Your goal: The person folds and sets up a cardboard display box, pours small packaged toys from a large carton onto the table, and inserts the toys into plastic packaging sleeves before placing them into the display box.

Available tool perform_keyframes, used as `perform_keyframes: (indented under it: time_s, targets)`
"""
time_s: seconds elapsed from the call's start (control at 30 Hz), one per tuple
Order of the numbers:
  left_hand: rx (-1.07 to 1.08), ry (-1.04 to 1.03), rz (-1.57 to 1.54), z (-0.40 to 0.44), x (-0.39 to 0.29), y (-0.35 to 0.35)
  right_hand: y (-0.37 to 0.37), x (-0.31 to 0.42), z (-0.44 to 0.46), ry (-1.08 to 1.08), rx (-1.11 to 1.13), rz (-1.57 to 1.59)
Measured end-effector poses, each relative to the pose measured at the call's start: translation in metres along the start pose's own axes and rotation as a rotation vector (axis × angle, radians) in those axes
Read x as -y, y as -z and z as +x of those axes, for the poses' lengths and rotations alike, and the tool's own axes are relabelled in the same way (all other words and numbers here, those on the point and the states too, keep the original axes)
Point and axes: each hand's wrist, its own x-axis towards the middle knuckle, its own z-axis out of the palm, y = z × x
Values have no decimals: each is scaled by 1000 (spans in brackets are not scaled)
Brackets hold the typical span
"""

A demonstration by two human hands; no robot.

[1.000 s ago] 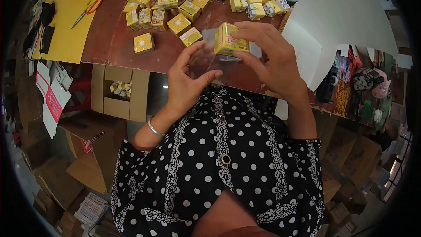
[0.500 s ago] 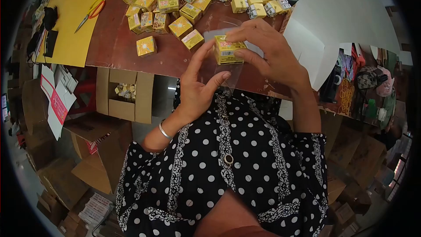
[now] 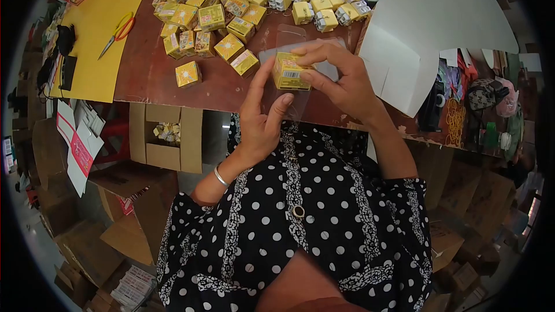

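My right hand [image 3: 336,75] grips a small yellow printed box [image 3: 292,78] with a barcode on its front, thumb on the front and fingers over the top. On the box's left side is my left hand [image 3: 261,117], its fingers stretched along that side and its thumb held apart, just below the box. A sheet of clear plastic film [image 3: 296,106] shows below and behind the box. Further back, a flat translucent piece [image 3: 329,70] lies on the table, partly hidden by my right hand.
Yellow boxes [image 3: 211,17] lie heaped beyond my hands, beside yellow-and-grey items [image 3: 324,20]. A single box [image 3: 188,73] sits nearer the edge. Scissors [image 3: 117,36] rest on yellow sheeting [image 3: 98,75] at left. White card [image 3: 396,69] stands right. An open carton [image 3: 193,138] is below.
The box and both hands have shifted slightly left and down in view, while the table scene has also shifted with the camera. My right hand keeps its grip on the box.
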Motion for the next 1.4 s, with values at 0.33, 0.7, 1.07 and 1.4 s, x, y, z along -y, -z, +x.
perform_keyframes:
  time_s: [0.33,0.7,1.07,1.4]
  targets:
    - [-30,65,-146,1,-10,-12,-13,25,-21,-224,-288,110]
    - [92,128,-271,-3,2,-7,-26,6,-58,-299,-162,480]
    - [73,241,-480,-18,-1,-5,-32,8,-65,-262,-164,575]
    - [140,304,-440,-25,-3,0,-30,20,-60,-538,-88,546]
